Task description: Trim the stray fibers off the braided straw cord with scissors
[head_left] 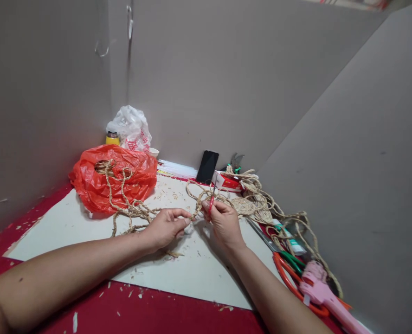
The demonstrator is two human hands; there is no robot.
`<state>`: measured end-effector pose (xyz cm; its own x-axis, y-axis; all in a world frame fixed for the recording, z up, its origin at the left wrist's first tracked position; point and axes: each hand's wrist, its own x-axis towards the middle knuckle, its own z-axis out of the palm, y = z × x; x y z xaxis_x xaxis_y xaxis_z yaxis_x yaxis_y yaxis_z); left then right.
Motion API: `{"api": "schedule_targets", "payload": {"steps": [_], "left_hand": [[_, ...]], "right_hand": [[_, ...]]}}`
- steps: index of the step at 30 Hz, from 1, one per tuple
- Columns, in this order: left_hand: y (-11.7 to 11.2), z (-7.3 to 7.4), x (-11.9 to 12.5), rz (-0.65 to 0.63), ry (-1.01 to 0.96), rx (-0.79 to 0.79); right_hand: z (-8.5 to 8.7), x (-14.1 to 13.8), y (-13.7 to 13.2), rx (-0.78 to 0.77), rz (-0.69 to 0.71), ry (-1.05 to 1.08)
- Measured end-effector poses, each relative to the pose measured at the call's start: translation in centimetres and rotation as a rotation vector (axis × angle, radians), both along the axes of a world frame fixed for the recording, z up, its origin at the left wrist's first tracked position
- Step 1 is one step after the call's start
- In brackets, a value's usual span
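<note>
My left hand (168,227) pinches a braided straw rope (195,209) between thumb and fingertips, above the white sheet. Just to the right, my right hand (224,226) is closed on small red-handled scissors (211,203), whose dark blades point up and away from me. The fingertips of the right hand are also close to the rope; whether they grip it is hard to tell. Loops of the same rope lie beyond both hands. Another tangle of rope (136,211) trails from the red plastic bag (87,178) to the left of my left hand.
A phone (208,166) leans at the back wall. Along the right lie coiled cord (249,207), large orange-handled scissors (285,273) and a pink glue gun (322,290). A white plastic bag (131,125) and yellow jar (112,138) stand back left. Straw scraps litter the white sheet (188,273).
</note>
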<state>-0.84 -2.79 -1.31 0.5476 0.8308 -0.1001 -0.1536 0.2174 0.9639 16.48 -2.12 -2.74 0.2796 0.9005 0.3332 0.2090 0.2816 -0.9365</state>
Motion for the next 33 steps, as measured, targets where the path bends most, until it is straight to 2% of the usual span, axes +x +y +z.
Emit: {"api": "schedule_targets", "payload": {"steps": [10, 15, 18, 21, 25, 28, 33], "left_hand": [[1.0, -1.1, 0.2, 0.084, -0.041, -0.089], [1.3, -1.3, 0.0, 0.124, -0.074, -0.115], [1.4, -1.4, 0.1, 0.136, -0.089, -0.123], [1.3, -1.3, 0.1, 0.146, -0.097, -0.125], [1.3, -1.0, 0.1, 0.142, -0.091, -0.134], [1.3, -1.0, 0.1, 0.134, -0.084, -0.140], [1.4, -1.0, 0.0, 0.107, -0.079, -0.145]], "right_hand": [[1.4, 0.7, -0.9, -0.050, -0.008, -0.373], [3.2, 1.1, -2.0, -0.043, 0.021, -0.741], [3.7, 1.0, -3.3, -0.035, -0.002, -0.982], [3.2, 0.9, -4.2, -0.011, -0.063, -1.157], [1.5, 0.7, -4.4, 0.025, -0.130, -1.300], [0.6, 0.8, -4.3, 0.039, -0.147, -1.364], [0.3, 1.0, -4.6, 0.037, -0.183, -1.415]]}}
